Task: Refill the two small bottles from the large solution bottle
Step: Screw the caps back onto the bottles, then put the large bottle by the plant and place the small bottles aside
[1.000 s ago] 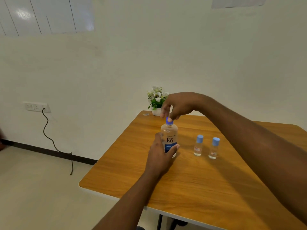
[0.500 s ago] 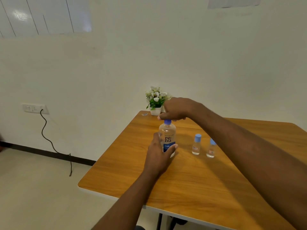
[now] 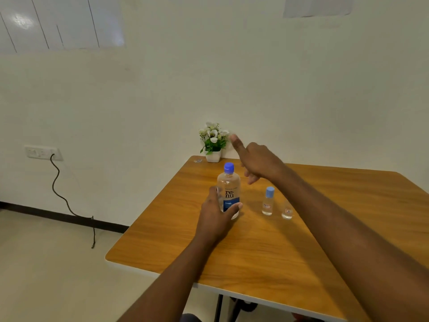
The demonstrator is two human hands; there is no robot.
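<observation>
Two small bottles (image 3: 268, 202): right of my left hand (image 3: 217, 217), beneath right forearm (image 3: 325, 205).
Left hand: wraps large solution bottle (image 3: 228, 191), capped.
Right hand (image 3: 257, 161): loose, empty, beside cap (image 3: 229, 167).
Risk: I fear the forearm toppling them.

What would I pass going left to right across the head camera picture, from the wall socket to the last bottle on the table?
First the wall socket → large solution bottle, gripped by the left hand → small bottle with a blue cap → second small bottle, its top hidden by the right forearm.
</observation>
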